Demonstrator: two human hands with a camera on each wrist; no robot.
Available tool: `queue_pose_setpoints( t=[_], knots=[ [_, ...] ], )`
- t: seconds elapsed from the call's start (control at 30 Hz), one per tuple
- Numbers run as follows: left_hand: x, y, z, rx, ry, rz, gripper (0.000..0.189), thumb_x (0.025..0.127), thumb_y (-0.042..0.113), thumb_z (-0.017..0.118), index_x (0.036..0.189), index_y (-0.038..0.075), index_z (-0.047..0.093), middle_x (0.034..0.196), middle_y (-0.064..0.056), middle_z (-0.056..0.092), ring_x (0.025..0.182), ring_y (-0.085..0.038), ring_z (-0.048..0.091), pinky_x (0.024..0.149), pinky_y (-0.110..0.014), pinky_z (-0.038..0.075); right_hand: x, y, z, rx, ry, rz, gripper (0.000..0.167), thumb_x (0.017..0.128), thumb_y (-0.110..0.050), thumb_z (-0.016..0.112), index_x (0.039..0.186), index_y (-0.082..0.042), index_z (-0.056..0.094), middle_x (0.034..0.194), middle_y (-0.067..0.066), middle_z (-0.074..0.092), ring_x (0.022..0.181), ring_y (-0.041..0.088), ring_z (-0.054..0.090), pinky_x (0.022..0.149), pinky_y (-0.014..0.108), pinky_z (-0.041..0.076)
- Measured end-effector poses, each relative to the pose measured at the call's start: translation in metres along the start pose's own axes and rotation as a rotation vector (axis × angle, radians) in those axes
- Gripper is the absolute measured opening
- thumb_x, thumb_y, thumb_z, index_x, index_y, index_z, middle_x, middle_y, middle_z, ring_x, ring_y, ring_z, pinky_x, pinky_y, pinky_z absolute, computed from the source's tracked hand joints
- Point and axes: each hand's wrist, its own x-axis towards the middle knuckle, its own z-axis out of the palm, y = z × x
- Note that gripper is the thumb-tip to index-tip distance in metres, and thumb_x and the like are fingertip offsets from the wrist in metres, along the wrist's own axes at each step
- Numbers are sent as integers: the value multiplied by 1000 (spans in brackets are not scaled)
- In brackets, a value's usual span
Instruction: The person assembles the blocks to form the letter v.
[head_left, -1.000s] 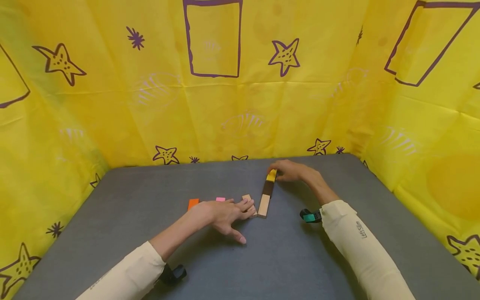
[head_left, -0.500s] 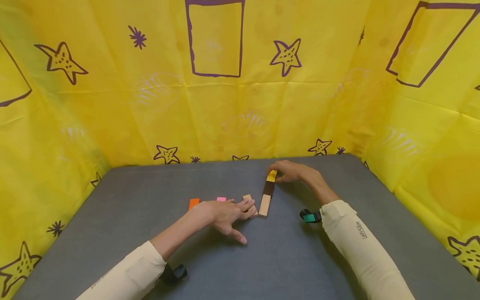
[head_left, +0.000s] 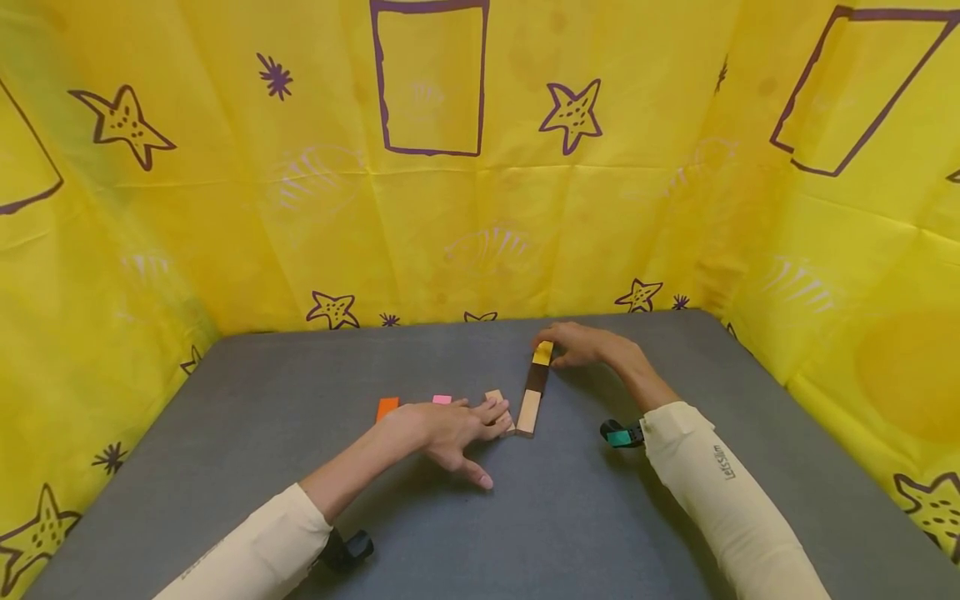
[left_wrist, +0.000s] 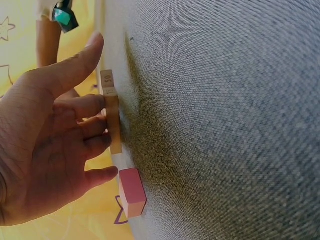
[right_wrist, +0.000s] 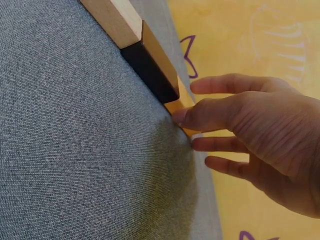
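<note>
Row done, I think: yellow oblong block, pinched by my right hand, beyond dark-brown oblong block; pale wooden block before it. Left of dark-brown one: my left hand, fingers outstretched, touches slanted wooden block; pink block, orange block remain apart.

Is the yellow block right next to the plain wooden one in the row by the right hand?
No, the dark brown block sits between the yellow block and the plain wooden block.
</note>
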Motion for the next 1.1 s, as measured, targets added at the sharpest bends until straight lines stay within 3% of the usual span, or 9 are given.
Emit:
queue_pose_setpoints(
  t=[0.8,1.1],
  knots=[
    [-1,0,-1,3,4,0,99,94,67,64,169,20,21,179,-5,7,166,-22,14,134,-54,18,-9,-2,4,-21,-1,-7,47,95,-2,71,141,-8,61,148,25,52,138,43,52,114,60,46],
    [-2,0,0,12,5,-2,98,94,68,64,168,20,21,179,-5,7,166,-23,15,134,-54,19,-30,-12,7,-114,125,-93,57,104,-24,58,157,-9,47,166,23,40,152,48,39,120,71,35]
  ],
)
